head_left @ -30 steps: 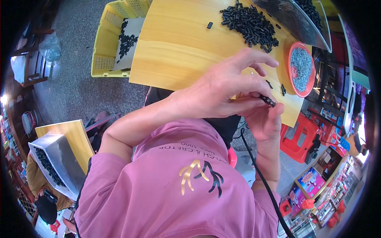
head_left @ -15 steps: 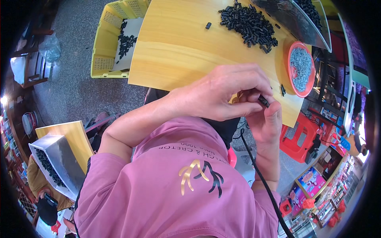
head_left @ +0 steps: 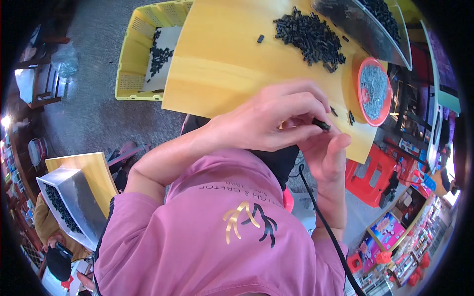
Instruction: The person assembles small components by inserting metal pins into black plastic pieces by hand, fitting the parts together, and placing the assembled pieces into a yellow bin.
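Between the thumb and fingertips of my left hand (head_left: 269, 118) is a small black plastic piece (head_left: 321, 124), its end sticking out toward the right. My right hand (head_left: 327, 154) is close beside it, palm turned up and thumb raised apart from the piece. The right fingers are partly hidden behind the left hand. Both hands are over the near edge of the wooden table (head_left: 222, 54). A heap of similar black pieces (head_left: 308, 39) lies farther off, with one loose piece (head_left: 260, 38) to its left. A few slim black parts (head_left: 351, 117) rest beside my hands.
An orange-red bowl (head_left: 362, 74) of small silvery metal parts stands on the right. Behind it is a clear bin (head_left: 368, 32) with more black pieces. A yellow crate (head_left: 126, 64) sits at the left, a red stool (head_left: 363, 185) at the right. A black cable (head_left: 318, 209) crosses my right arm.
The right thumb has moved away from the black piece, which now shows in the left hand's pinch and has tilted flatter. The view has shifted slightly.
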`<act>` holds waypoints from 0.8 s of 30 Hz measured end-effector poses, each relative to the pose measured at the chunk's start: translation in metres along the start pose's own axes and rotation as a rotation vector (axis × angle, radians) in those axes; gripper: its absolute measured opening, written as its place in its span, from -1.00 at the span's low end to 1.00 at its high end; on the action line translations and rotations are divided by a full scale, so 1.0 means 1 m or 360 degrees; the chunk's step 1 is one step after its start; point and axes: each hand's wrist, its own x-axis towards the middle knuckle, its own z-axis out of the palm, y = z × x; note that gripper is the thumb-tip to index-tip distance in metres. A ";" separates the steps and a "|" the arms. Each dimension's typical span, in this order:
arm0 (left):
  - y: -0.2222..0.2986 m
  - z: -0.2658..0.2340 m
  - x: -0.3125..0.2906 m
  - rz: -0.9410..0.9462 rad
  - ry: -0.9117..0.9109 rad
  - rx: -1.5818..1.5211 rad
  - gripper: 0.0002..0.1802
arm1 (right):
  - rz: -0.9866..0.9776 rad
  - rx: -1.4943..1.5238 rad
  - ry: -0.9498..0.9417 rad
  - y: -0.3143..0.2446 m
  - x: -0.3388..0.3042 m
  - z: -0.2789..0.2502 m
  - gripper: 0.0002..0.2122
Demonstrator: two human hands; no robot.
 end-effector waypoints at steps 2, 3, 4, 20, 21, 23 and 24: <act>-0.001 -0.016 0.000 0.0002 0.0108 0.0375 -0.73 | 0.0001 -0.0040 0.0084 0.004 0.004 -0.002 -0.23; -0.006 -0.032 -0.006 -0.0013 0.0211 0.0591 -0.76 | 0.0042 -0.0098 0.0067 0.002 0.007 -0.005 -0.22; -0.004 -0.047 -0.009 -0.0120 0.0429 0.0737 -0.78 | 0.0024 -0.0115 0.0135 0.000 0.008 -0.004 -0.39; -0.035 -0.146 -0.033 -0.0419 0.0713 0.1502 -0.77 | 0.0042 -0.0793 0.0579 0.004 0.027 -0.037 -0.74; -0.039 -0.131 -0.026 -0.0398 0.0567 0.1430 -0.78 | 0.0024 -0.0801 0.0597 0.003 0.028 -0.039 -0.74; -0.044 -0.101 -0.010 -0.0377 0.0371 0.1460 -0.79 | 0.0008 -0.0810 0.0615 0.002 0.029 -0.040 -0.74; -0.049 -0.091 -0.001 -0.0372 0.0363 0.1448 -0.79 | -0.0007 -0.0849 0.0633 0.000 0.028 -0.040 -0.74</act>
